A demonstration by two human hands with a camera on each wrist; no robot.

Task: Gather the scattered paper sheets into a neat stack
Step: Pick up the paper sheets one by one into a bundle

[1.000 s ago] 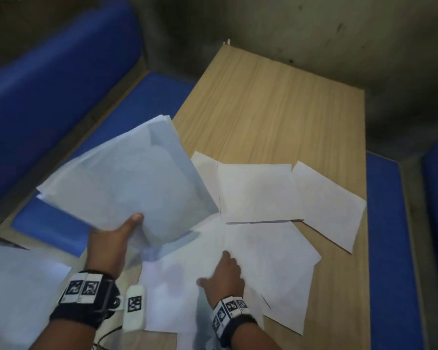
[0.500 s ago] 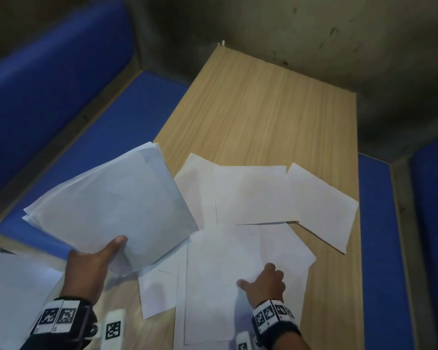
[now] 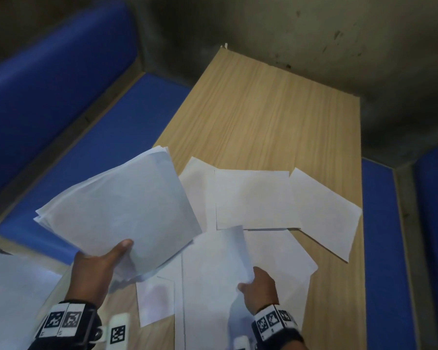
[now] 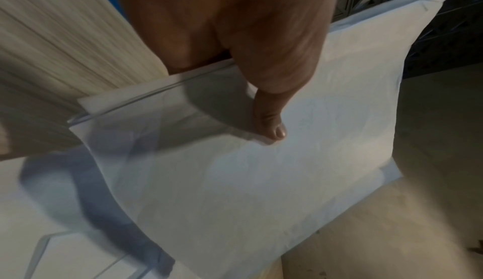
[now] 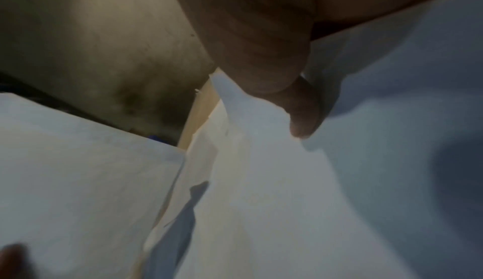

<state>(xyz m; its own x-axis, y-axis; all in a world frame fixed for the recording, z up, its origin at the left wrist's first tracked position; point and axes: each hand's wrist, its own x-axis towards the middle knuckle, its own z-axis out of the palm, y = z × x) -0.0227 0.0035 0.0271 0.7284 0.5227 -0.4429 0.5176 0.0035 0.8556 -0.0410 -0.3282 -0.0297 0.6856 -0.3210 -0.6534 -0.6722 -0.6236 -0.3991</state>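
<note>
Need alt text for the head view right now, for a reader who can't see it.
The left hand holds a stack of white paper sheets above the light wooden table, while the right hand lifts one white sheet from several still scattered there.

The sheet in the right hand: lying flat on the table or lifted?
Lifted. The right hand pinches the sheet at its edge; its far end curls above the sheets lying flat on the table.
</note>
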